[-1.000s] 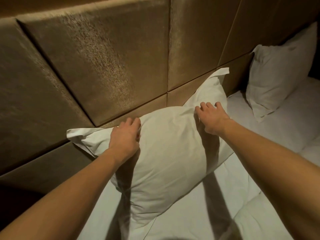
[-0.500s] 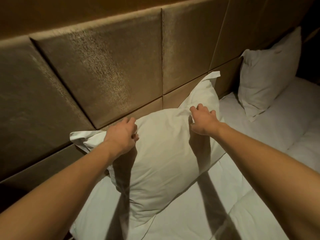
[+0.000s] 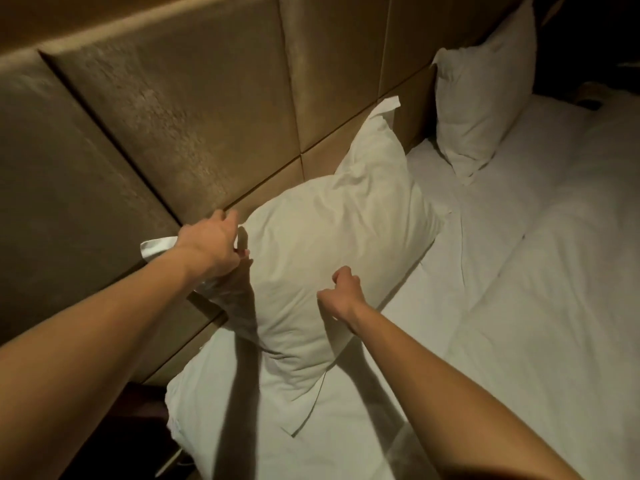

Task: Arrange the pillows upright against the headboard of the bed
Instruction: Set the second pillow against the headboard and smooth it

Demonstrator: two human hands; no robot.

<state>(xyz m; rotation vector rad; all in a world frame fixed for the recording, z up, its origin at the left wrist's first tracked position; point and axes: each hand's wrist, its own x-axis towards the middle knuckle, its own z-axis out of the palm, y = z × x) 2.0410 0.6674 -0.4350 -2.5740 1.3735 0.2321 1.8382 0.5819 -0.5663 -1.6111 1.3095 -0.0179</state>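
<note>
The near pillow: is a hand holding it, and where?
The left hand grips the near pillow at its upper left corner. The right hand is curled on its front; a pinch cannot be told.

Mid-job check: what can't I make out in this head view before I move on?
- Head view: back of the near pillow, hidden by its own bulk; contact with the headboard unclear.
- Head view: its left corner, mostly covered by the gripping left hand.
- Head view: fingertips of the right hand, curled under; pinching fabric or not, cannot tell.
- Head view: space beside the bed, too dark.
</note>
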